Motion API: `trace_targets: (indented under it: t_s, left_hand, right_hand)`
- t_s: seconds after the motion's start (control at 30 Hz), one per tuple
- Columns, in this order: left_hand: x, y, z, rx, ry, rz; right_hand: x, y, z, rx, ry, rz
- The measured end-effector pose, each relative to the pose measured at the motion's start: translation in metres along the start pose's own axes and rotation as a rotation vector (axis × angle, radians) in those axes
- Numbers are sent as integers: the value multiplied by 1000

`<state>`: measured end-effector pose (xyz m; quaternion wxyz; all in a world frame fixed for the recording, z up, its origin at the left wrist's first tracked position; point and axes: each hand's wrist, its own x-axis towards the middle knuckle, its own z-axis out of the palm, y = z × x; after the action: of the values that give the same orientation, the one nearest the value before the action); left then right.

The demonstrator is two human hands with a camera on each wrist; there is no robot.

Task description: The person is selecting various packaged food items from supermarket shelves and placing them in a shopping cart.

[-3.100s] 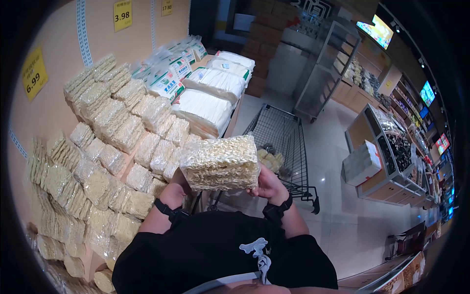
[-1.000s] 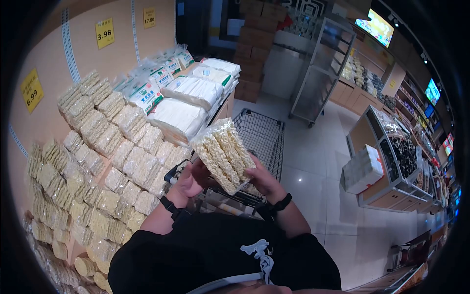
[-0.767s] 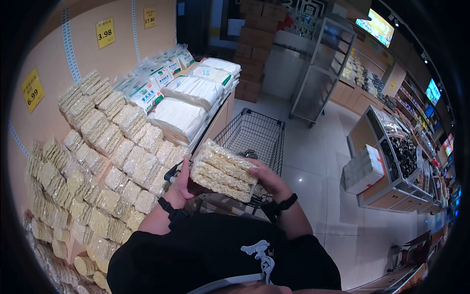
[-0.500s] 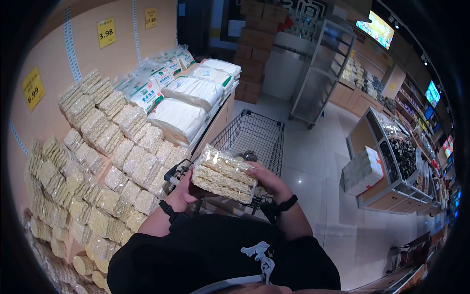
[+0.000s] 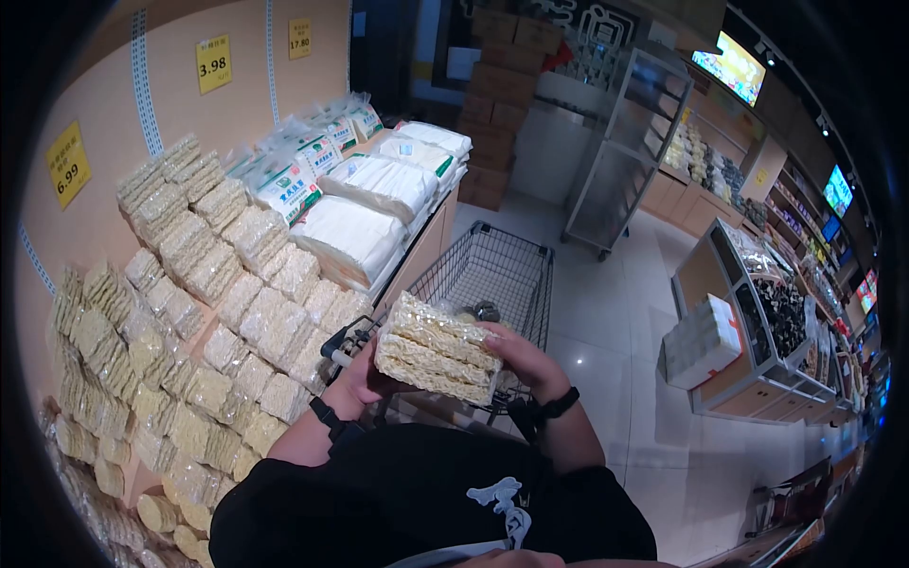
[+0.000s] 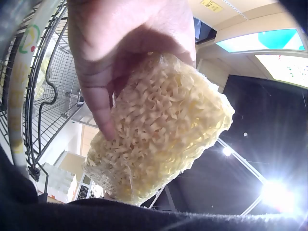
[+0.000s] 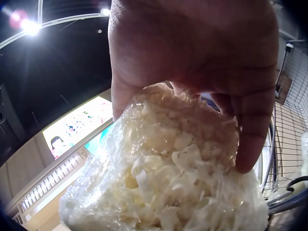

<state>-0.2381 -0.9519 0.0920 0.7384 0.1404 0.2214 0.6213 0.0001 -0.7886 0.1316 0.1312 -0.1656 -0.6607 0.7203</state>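
Left hand [image 5: 357, 381], right hand [image 5: 523, 360] grip noodle pack [image 5: 437, 352].
We judge it light, brittle, slick-wrapped; cup both ends.

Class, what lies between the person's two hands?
In the head view, a clear-wrapped block of dried wavy noodles lies between the left hand and the right hand, with both hands gripping it.
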Motion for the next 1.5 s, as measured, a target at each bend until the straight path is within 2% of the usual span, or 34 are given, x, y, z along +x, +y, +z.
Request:
trace_targets:
  t_s: [0.2,0.27,0.43,0.53,0.6,0.67,0.7,0.77,0.97,1.1,1.17,1.3,1.37,1.5]
  left_hand:
    - [4,2,-10,-74,-17,22]
    - [5,2,-12,-103,-17,49]
    - [3,8,-2,-116,-72,83]
    - [7,14,-3,-50,-24,40]
    - [10,15,-2,96,24,16]
    - [9,20,-6,136,-45,-36]
    - [11,21,-4,156,21,-63]
    - [15,22,-3,146,97,-97]
    - [23,19,-12,1,37,-127]
    - [25,18,-15,0,73,-137]
    - [23,17,-17,84,74,-139]
    - [15,17,-15,143,122,-135]
    - [10,16,-12,146,48,-94]
    - [10,14,-19,166,-99,-46]
  right_hand:
    - [5,1,1,30,99,14]
    - [4,-4,2,150,128,54]
    - [9,3,6,249,71,-6]
    - [16,4,14,259,89,-7]
    - [20,11,9,263,106,-2]
    - [27,26,0,485,153,179]
    - [28,30,-1,487,155,183]
    - [31,37,-1,563,282,252]
    - [30,45,-11,536,260,325]
    - [30,44,-13,562,237,304]
    - [24,32,-8,473,310,368]
    - [18,24,-7,435,276,232]
    - [17,18,-8,332,239,58]
    - [9,-2,-6,116,189,-28]
